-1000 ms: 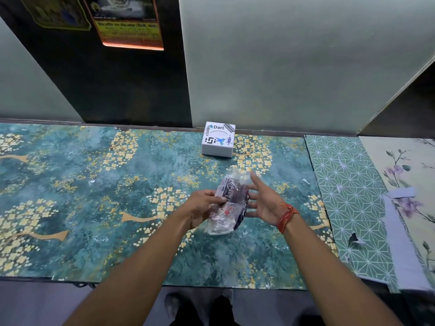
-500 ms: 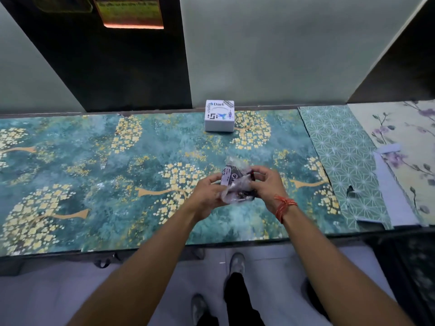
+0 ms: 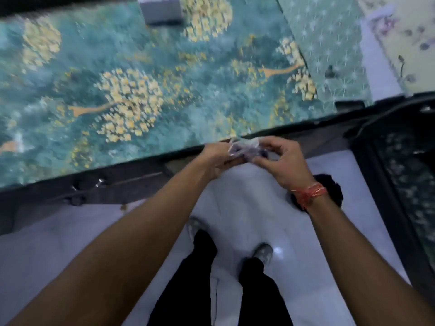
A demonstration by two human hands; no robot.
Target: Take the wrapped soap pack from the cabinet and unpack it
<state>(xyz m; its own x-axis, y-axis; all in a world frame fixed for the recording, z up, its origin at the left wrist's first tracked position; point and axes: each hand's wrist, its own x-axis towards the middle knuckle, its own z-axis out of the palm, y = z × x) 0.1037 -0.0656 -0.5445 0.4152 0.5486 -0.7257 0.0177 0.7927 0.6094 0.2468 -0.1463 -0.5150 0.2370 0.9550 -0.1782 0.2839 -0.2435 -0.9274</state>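
Observation:
A crumpled clear plastic wrapper with dark print is pinched between both hands, just in front of the table's near edge. My left hand grips its left end and my right hand, with a red thread on the wrist, grips its right end. The picture is blurred, so what is inside the wrapper cannot be made out. A white soap box stands at the far side of the table, cut off by the top of the frame.
The table has a teal cover with yellow tree patterns; green and floral sheets lie on its right part. Below are a pale tiled floor, my legs and shoes, and a dark patterned object at the right.
Both hands closed on the wrapper and drew it back from over the table to its near edge. The view tilted sharply down, so the wall is out of sight and the floor shows.

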